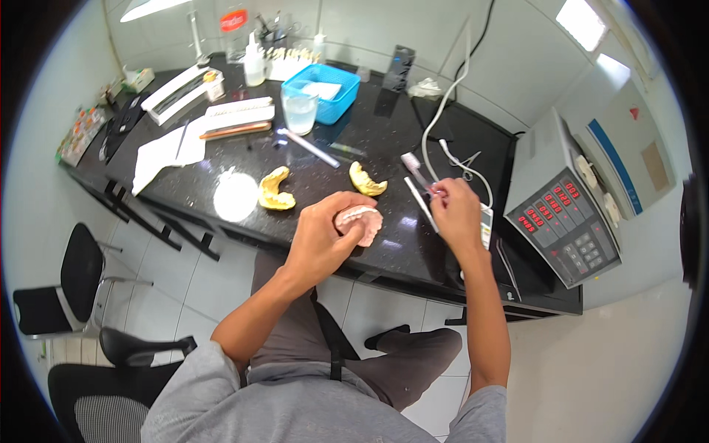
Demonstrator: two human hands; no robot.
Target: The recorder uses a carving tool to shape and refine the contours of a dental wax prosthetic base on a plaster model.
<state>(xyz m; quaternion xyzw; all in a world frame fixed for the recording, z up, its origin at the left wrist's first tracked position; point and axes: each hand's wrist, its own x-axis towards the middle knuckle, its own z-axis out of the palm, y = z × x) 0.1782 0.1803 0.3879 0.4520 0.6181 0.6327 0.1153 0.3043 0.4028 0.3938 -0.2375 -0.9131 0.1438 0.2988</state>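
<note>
My left hand (325,235) is wrapped round a pink dental cast (360,226) with a row of white teeth, held above the front edge of the black worktop. The thumb lies across the cast and hides part of it. At the right, my right hand (456,210) pinches a toothbrush (419,171) by its handle, with the bristle end pointing away to the far left. A slim white stick (421,204) lies beside those fingers. Two yellow horseshoe-shaped moulds, one yellow mould (270,193) at the left and another yellow mould (367,181) just beyond the cast, rest on the worktop.
Farther back stand a plastic cup of cloudy liquid (299,111), a blue basket (341,103) and a squeeze bottle (254,65). A white pen-like stick (314,150) lies mid-table. A white cloth (168,153) is left; a machine with red digits (565,221) and a white cable (430,125) are right.
</note>
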